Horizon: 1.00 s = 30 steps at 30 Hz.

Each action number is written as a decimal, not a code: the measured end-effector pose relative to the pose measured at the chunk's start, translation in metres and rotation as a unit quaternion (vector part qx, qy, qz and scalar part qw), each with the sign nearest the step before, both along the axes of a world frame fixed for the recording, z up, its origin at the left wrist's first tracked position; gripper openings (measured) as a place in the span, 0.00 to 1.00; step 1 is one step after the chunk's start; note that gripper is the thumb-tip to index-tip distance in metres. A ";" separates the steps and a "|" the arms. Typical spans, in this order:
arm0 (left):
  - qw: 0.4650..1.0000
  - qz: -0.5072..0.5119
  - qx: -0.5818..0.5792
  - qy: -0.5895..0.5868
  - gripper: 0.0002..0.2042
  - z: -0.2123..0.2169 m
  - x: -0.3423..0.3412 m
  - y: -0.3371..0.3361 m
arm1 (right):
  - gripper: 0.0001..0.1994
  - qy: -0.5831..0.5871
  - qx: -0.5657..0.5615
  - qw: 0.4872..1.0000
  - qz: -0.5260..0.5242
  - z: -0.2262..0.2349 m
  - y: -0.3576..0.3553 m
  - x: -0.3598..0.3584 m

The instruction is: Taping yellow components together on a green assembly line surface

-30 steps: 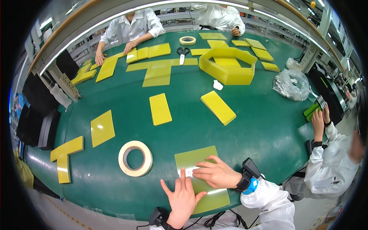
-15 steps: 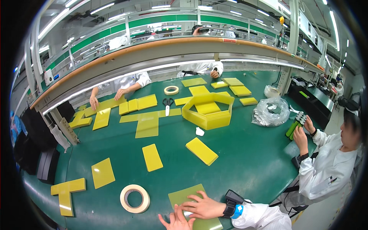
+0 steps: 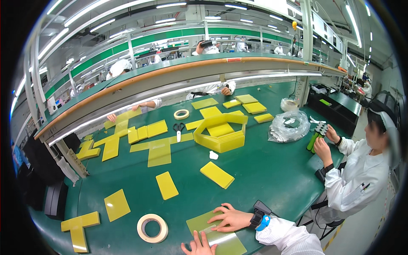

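Note:
Spread flat, the fingers of my right hand (image 3: 231, 219) press on a thin translucent yellow sheet (image 3: 196, 222) at the front edge of the table. My left hand (image 3: 199, 246) is beside it, lower and to the left, with its fingers apart and fingertips touching the sheet material. A narrow clear strip, seemingly tape, shows between the two hands, where a second yellow sheet (image 3: 233, 245) seems to adjoin the first. Neither hand grips anything. A roll of cream tape (image 3: 141, 228) lies flat to the left of my hands.
Yellow sheets and stacks (image 3: 216, 174) lie about the green table (image 3: 263, 182), with a T-shaped piece (image 3: 78, 238) at front left. Farther back are a folded yellow ring (image 3: 229, 143), scissors (image 3: 179, 135) and a plastic bag (image 3: 289, 127). A co-worker (image 3: 352, 170) at right holds green cylinders.
My view has shifted. My left hand has drawn slightly away from my right, exposing the clear strip between them. Across the table, a co-worker's hands have moved a yellow piece.

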State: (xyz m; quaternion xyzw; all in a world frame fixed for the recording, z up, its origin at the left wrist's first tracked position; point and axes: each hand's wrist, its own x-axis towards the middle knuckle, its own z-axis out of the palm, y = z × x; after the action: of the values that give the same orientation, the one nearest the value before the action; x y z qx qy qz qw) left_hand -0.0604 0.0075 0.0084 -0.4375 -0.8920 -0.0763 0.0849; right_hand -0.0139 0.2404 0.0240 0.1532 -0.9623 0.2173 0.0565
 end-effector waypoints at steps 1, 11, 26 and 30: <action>1.000 0.001 0.001 -0.004 0.34 0.001 0.000 0.000 | 0.13 0.002 0.003 1.000 -0.001 0.001 0.001 0.000; 1.000 -0.011 0.007 -0.013 0.30 -0.007 -0.001 0.002 | 0.08 0.223 -0.059 0.928 -0.291 -0.018 0.050 -0.021; 0.998 -0.003 -0.013 -0.067 0.25 0.018 0.000 -0.017 | 0.36 0.144 0.020 0.842 -0.520 -0.032 0.078 -0.063; 0.997 -0.011 0.002 -0.076 0.29 0.012 -0.004 -0.014 | 0.35 0.159 0.011 0.844 -0.512 -0.034 0.078 -0.063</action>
State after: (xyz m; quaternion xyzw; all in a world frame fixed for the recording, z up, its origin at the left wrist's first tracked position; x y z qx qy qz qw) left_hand -0.0647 -0.0063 0.0204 -0.4402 -0.8908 -0.1119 0.0167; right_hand -0.0772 0.3181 -0.0097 -0.3284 -0.8841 0.1192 0.3103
